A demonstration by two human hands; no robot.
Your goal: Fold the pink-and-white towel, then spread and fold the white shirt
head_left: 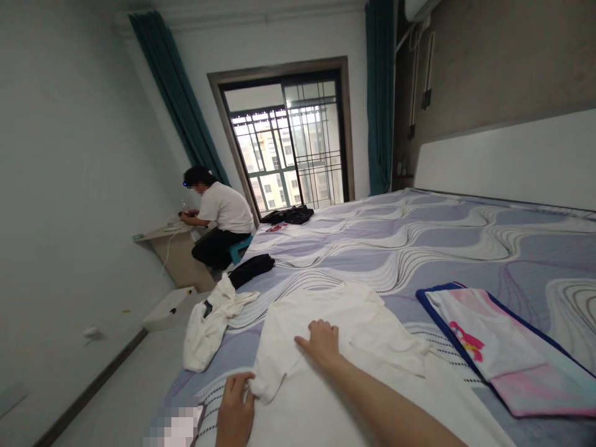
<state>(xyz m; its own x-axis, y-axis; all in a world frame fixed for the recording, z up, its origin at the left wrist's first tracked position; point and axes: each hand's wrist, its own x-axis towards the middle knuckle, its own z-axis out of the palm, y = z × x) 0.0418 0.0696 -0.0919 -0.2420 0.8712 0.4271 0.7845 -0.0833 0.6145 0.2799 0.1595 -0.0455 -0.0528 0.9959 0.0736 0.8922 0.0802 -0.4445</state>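
A white long-sleeved shirt [298, 385] lies spread on the bed in front of me, its neckline towards the window. At its left edge my left hand [236, 410] pinches the end of a sleeve, fingers bent over the cloth. My right hand [322, 343] rests on the middle of the shirt, thumb stretched to the left and fingers slightly bent, with nothing visibly held. The other sleeve lies across the shirt to the right of my right hand, partly wrinkled.
Folded pink-and-blue clothing [498, 347] lies right of the shirt. A crumpled white garment [209, 329] and a black one [251, 270] lie at the bed's left edge. A person [226, 211] sits at a small desk [170, 248]. Black items [293, 215] lie towards the window.
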